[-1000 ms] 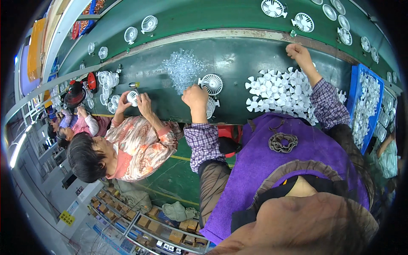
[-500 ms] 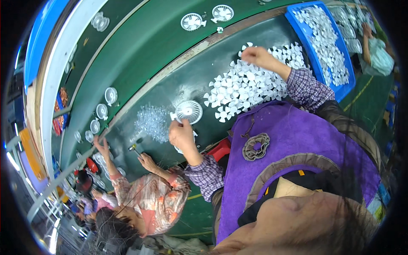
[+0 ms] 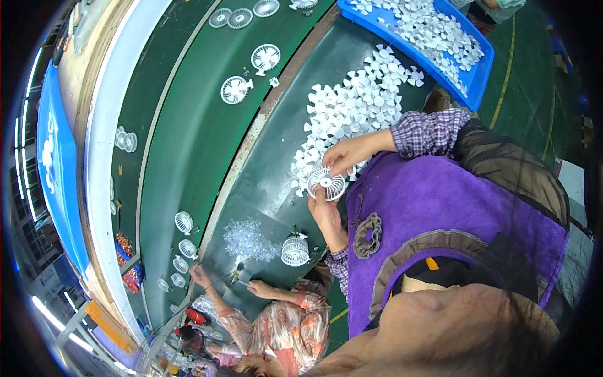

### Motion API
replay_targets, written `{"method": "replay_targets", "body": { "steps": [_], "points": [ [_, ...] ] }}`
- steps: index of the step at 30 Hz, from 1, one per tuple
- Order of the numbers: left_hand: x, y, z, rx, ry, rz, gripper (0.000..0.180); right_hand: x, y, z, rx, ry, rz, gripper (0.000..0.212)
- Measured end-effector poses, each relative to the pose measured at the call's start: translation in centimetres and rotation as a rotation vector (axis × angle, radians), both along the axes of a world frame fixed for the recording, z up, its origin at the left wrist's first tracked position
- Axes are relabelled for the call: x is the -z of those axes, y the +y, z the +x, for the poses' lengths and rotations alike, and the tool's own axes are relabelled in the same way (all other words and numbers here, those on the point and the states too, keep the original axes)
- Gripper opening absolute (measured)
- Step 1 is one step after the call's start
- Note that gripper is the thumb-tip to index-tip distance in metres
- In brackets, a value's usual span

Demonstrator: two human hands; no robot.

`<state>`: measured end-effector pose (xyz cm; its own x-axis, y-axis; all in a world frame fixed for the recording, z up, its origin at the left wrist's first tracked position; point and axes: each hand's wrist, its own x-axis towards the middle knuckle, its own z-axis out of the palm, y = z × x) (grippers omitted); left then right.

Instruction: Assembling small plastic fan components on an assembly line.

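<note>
My left hand (image 3: 326, 218) grips a round white fan housing (image 3: 326, 185) with radiating ribs, holding it up at the near edge of the blade pile. From above, my right hand (image 3: 352, 152) meets the housing's upper rim with its fingers pinched together. What sits between those fingertips is hidden. Just behind lies a heap of small white fan blades (image 3: 352, 110) on the dark green table (image 3: 264, 169). Another white fan housing (image 3: 295, 251) rests on the table to the left of my left hand.
A blue tray (image 3: 411, 47) of fan blades stands at the far right. Small clear parts (image 3: 248, 240) lie piled at left. A green belt (image 3: 207, 119) carrying several fan housings runs behind the table. A co-worker's hand (image 3: 264, 289) works at lower left beside a tool.
My right hand has come from over the blade heap to the housing. My left hand has lifted the housing and brought it right, toward my right hand. The whole view has turned.
</note>
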<state>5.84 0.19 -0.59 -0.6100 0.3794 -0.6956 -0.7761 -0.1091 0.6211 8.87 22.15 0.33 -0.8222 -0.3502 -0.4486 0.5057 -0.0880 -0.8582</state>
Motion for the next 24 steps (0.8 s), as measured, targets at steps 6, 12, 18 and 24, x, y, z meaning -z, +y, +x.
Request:
{"method": "replay_targets", "body": {
  "steps": [6,12,18,24],
  "points": [
    [0.9,-1.1,-3.4,-0.272,0.097,-0.035,0.044,4.5,7.6,-2.5,0.252,0.506,1.225,0.022],
    [-1.2,-3.9,-5.0,-0.329,0.260,0.086,0.053,6.7,5.4,-6.0,0.022,0.534,1.544,0.026],
    [-2.5,-3.2,-4.5,-0.275,0.229,-0.025,0.054,8.2,6.0,-5.7,-0.052,0.827,1.416,0.018],
    [-1.8,-0.1,-4.7,-0.261,0.214,0.102,0.032,3.7,6.8,-6.5,0.094,0.781,1.426,0.027]
  ]
}}
